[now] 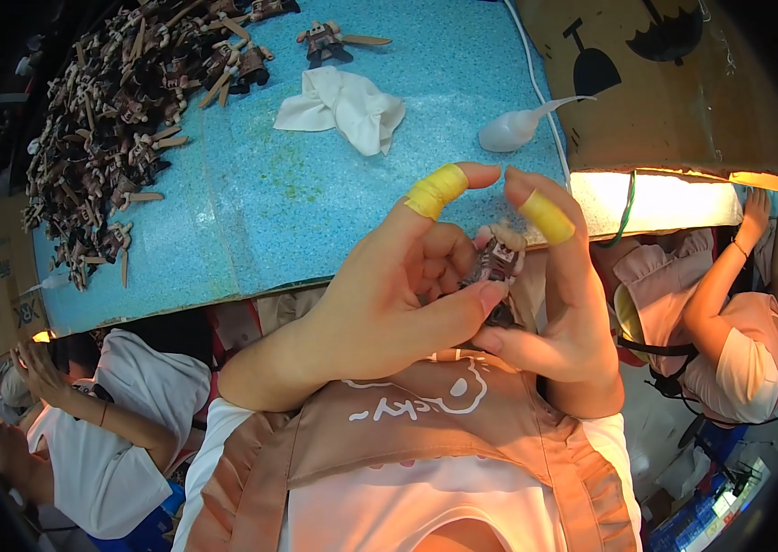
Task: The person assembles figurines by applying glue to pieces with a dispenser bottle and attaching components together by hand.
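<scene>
A small brown figure (497, 267) is pinched between both the left hand (389, 294) and right hand (559, 313) at frame centre, and could be dropped if the grip slackened.

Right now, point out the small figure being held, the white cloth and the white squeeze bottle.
small figure (497, 260), head view, on its brown torso between both hands.
white cloth (343, 106), head view, on its crumpled middle.
white squeeze bottle (507, 133), head view, on its rounded body.

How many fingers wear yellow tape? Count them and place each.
2: one yellow tape wraps the left hand index finger, another the right hand index finger. Other fingers are partly hidden around the small figure.
</scene>
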`<action>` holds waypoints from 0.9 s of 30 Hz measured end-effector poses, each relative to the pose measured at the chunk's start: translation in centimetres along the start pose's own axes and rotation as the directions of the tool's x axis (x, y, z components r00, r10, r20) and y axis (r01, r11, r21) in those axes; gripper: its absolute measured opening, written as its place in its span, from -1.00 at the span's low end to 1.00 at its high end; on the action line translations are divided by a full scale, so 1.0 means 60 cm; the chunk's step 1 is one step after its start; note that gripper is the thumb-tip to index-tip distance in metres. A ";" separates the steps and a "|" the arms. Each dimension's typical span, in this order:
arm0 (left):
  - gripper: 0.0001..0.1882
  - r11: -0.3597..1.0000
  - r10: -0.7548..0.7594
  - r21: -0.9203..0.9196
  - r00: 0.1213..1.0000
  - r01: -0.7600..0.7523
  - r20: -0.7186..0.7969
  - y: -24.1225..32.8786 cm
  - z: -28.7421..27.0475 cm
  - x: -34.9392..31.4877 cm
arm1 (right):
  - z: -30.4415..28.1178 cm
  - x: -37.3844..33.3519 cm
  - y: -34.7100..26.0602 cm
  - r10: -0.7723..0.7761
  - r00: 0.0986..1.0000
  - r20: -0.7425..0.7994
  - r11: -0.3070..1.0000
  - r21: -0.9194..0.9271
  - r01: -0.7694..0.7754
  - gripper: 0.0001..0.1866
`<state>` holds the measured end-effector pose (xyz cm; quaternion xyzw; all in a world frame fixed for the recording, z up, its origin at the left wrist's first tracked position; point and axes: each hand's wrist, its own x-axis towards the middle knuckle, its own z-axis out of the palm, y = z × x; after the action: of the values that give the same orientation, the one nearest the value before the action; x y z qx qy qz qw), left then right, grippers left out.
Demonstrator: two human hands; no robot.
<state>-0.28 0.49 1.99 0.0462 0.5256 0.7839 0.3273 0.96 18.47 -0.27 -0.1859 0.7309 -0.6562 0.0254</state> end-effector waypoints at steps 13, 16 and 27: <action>-0.25 0.997 0.005 -0.075 1.000 -0.003 0.024 0.000 -0.013 -0.007 | -0.002 -0.005 0.012 -0.064 0.997 -0.032 0.997 0.038 0.065 -0.29; -0.25 0.989 0.006 -0.146 1.000 -0.009 -0.018 -0.004 -0.009 -0.009 | 0.001 -0.004 0.014 -0.142 0.989 -0.039 0.990 -0.017 0.141 -0.30; -0.25 0.992 0.059 -0.108 0.998 -0.060 -0.017 -0.010 -0.009 -0.009 | 0.002 -0.002 0.017 -0.212 0.977 -0.026 0.977 -0.014 0.211 -0.29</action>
<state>0.18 -0.12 1.38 0.0386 0.4826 0.8211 0.3022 0.86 18.46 -1.32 -0.2537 0.7110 -0.6535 -0.0556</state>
